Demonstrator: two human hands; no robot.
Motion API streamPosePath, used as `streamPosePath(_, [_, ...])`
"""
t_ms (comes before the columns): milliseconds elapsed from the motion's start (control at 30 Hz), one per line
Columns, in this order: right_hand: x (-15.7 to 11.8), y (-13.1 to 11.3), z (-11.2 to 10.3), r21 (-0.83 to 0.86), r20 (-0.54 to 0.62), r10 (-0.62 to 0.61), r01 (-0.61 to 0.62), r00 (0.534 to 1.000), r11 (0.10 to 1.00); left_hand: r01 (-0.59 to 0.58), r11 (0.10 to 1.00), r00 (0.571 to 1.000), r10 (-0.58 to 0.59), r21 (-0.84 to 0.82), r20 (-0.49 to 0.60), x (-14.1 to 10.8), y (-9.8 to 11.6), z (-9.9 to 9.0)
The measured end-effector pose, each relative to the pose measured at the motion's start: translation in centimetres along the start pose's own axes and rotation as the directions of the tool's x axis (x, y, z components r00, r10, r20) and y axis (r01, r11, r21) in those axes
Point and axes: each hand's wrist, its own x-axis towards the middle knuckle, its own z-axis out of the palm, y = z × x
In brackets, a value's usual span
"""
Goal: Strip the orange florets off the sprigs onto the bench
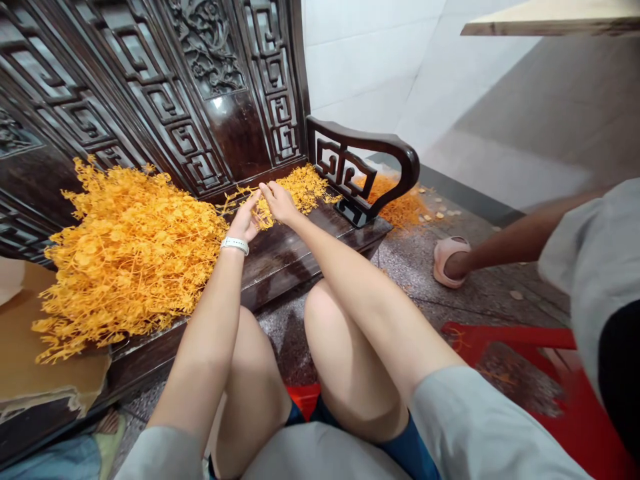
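Observation:
My left hand, with a pale watch on its wrist, is closed with the fingertips together over the bench seat. Beside it my right hand pinches close to the left fingertips. Both hold a yellow-orange plastic flower sprig, partly hidden by the fingers. A large heap of yellow-orange plastic flower sprigs lies to the left of my hands. A smaller pile of yellow pieces lies behind and right of them, against the armrest.
The dark carved bench has a curved armrest on the right. Orange scraps lie on the floor beyond it. A cardboard piece is at left. Another person's foot in a pink slipper and a red stool are at right.

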Motion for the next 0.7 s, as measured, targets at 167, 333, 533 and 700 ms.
streamPosePath(167, [0.1, -0.3, -0.7, 0.002, -0.002, 0.025, -0.025, 1.000, 1.000, 0.077, 0.995, 0.996, -0.075, 0.059, -0.041, -0.6, -0.1, 0.1])
streamPosePath(333, [0.5, -1.3, -0.7, 0.252, 0.088, 0.179, -0.196, 0.980, 0.948, 0.022, 1.000, 0.999, -0.021, 0.005, -0.028, -0.8, 0.5, 0.9])
streamPosePath(533, [-0.1, -2.8, -1.1, 0.471, 0.153, 0.269, -0.310, 0.951, 0.826, 0.027, 1.000, 0.997, -0.028, 0.015, 0.074, -0.8, 0.4, 0.5])
streamPosePath(700, [0.2, -4.3, -0.7, 0.506, 0.179, 0.285, -0.336, 0.942, 0.794, -0.022, 1.000, 0.998, 0.023, -0.017, 0.063, -1.0, 0.8, 0.7])
